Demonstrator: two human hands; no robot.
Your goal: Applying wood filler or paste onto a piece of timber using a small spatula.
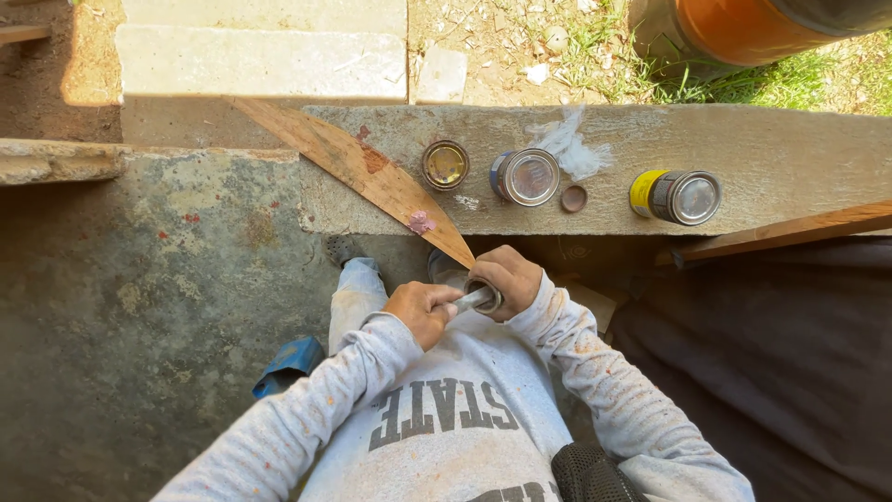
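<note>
Metal tube (476, 299) clamped in both hands, left hand (421, 311) beside right hand (506, 281), cans (530, 177) on counter (790, 153) beyond

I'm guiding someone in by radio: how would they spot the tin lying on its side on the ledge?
Find the long concrete ledge ahead of the person's hands. Three tins sit along it; go to the rightmost tin, right of the small brown lid. It alone lies tipped over, has a yellow band, and shows its silver end.
</note>
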